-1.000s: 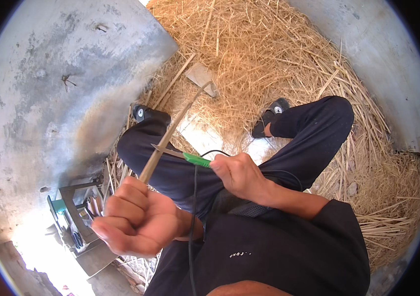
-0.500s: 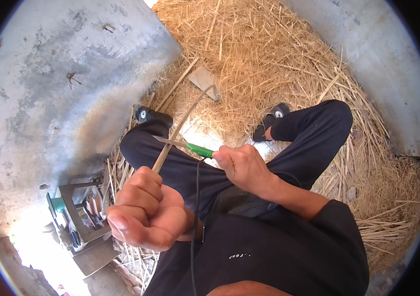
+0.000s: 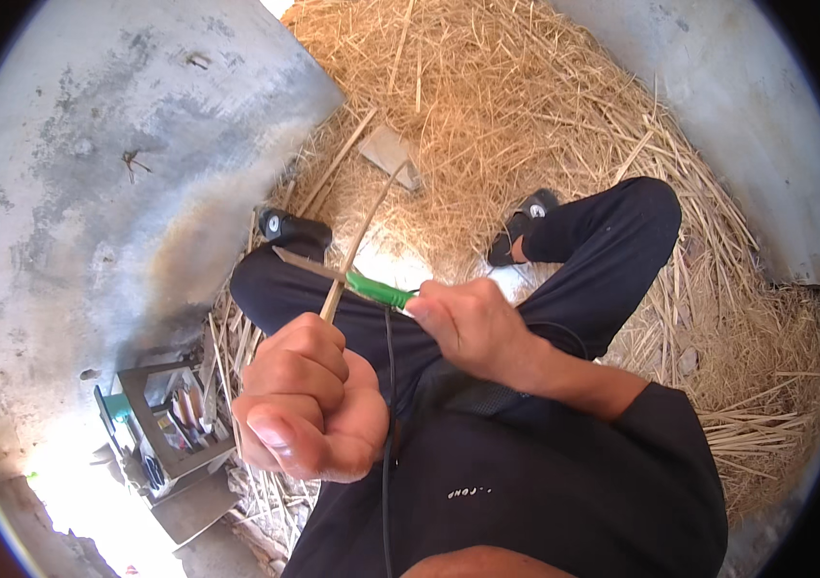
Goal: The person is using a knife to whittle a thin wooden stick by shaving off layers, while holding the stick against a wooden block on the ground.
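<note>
Knife (image 3: 373, 289) across strip (image 3: 365, 227), apparently touching; shavings (image 3: 506, 106) beyond, box (image 3: 145, 419) left.

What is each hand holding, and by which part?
The left hand grips a thin wooden strip by its near part, inside the closed fist; the right hand holds a knife by its green handle.

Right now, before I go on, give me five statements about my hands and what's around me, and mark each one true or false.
1. Your right hand holds a green-handled knife. True.
2. Your left hand is spread flat. False: it is closed around a thin pale strip.
3. The green-handled knife crosses the thin pale strip. True.
4. Your shoes are bright red. False: they are dark.
5. Golden straw lies beyond your shoes. True.
</note>
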A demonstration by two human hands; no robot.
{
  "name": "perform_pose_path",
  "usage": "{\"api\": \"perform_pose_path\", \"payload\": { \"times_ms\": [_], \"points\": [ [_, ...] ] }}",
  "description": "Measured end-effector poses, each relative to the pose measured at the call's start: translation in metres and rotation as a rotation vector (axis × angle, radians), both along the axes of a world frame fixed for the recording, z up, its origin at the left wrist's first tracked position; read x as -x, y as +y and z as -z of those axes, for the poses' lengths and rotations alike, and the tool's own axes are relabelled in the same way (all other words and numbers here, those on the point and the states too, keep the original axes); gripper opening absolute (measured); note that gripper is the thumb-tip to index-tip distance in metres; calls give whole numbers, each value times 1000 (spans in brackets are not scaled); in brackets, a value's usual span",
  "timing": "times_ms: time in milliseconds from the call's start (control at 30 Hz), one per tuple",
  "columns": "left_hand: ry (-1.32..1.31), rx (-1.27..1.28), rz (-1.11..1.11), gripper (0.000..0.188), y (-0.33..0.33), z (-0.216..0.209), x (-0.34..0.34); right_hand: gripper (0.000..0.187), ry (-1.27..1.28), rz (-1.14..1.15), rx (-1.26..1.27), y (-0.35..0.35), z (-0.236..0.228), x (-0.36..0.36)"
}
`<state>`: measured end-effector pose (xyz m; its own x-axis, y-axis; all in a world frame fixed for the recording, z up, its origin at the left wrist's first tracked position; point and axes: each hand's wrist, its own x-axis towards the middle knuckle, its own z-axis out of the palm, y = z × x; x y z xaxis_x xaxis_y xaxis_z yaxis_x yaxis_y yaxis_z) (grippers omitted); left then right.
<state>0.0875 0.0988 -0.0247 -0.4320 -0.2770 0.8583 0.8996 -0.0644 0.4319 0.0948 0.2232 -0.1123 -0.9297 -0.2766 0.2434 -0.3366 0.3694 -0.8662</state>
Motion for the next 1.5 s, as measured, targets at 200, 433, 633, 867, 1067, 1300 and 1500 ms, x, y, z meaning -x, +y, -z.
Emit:
{"api": "perform_pose_path", "payload": {
  "times_ms": [200,433,633,867,1067,1300,1500],
  "points": [
    [-135,-19,-175,44,6,-5,-10,39,-211,73,-58,9,52,26],
    [-48,-14,-161,37,7,3,-6,38,-127,-11,181,-12,61,11],
    [-94,-258,-367,41,12,-4,-4,38,-23,-107,285,-18,11,-2],
    [-129,-314,-444,41,6,-8,-3,36,21,-15,87,-25,40,6],
    [-99,-271,-327,40,3,-4,-3,38,21,55,53,-27,48,12],
    [-122,-297,-426,40,-3,-6,-5,36,72,-28,22,-28,13,-7],
    [-106,-304,-466,41,-12,-8,4,33,67,3,-94,-36,34,6]
  ]
}}
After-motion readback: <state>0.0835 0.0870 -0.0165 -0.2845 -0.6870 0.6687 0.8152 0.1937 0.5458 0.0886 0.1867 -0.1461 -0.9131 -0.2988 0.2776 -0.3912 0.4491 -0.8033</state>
